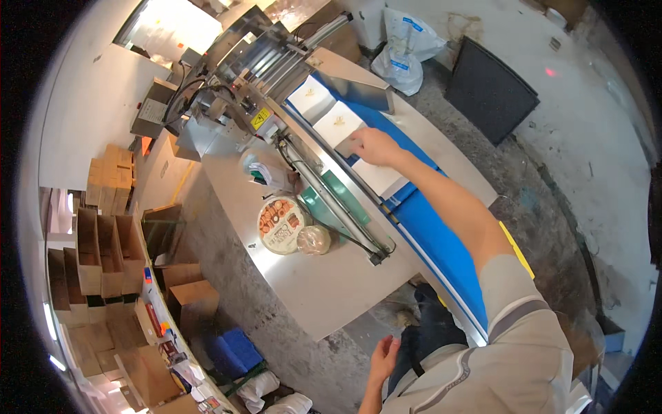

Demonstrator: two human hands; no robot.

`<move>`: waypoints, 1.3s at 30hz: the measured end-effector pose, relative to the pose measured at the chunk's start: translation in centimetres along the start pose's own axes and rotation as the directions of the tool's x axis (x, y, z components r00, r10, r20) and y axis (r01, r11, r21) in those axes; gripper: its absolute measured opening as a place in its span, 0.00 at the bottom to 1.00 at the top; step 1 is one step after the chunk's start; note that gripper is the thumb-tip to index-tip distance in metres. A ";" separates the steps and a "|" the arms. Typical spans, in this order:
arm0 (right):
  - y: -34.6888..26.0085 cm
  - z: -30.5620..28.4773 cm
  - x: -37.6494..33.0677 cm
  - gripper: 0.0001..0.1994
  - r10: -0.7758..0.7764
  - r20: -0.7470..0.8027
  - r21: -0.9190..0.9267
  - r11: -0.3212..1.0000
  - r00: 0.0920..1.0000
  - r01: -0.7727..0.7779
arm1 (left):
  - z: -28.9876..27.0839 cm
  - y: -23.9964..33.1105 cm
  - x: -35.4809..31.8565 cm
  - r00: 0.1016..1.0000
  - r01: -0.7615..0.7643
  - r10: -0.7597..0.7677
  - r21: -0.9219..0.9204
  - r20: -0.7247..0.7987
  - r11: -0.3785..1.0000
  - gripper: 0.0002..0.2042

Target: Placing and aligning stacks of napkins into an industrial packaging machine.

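Note:
My right hand (376,147) reaches across a blue conveyor belt (427,228), its fingers closed at the near corner of a white box (339,123) with a small gold mark. Beyond that box stands a similar white box (310,96). Another white box (379,178) lies on the belt just below my right wrist, partly covered by the forearm. Low in front of my body hangs my left hand (385,357), fingers loosely bent and slightly apart, holding nothing.
A metal machine (241,90) with cables spans the belt's far end. On the steel table (303,297) sit a round printed tub (281,224) and a roll of clear tape (314,240). Cardboard boxes (103,255), a blue crate (234,350) and a dark panel (491,90) stand around.

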State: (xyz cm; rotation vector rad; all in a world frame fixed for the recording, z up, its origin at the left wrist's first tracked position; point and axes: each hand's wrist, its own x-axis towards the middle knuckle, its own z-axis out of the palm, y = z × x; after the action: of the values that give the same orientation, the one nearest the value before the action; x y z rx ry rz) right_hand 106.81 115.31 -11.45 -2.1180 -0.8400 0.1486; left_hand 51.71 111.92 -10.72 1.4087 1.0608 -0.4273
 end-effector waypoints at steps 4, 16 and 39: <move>-3.4 -4.2 -9.9 0.19 0.073 0.061 0.236 0.968 0.995 -0.085 | 0.1 -1.4 -1.4 0.996 -0.067 0.065 0.017 0.066 0.998 0.25; -16.0 -15.5 -60.6 0.20 0.517 -0.209 0.386 0.824 0.830 -0.415 | 8.5 -3.0 -9.1 0.767 -0.491 0.412 0.037 0.491 0.871 0.08; -23.3 -31.5 -129.9 0.25 0.649 -0.643 0.766 0.557 -0.407 -0.322 | 57.7 -24.0 -51.6 -0.421 -0.884 0.306 -0.312 0.854 -0.348 0.21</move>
State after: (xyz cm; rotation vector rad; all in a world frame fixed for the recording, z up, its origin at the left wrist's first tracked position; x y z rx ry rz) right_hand 6.79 24.79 2.97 -1.4213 1.2100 -0.7967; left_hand 26.16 36.94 6.30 1.8912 -1.5060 -0.0814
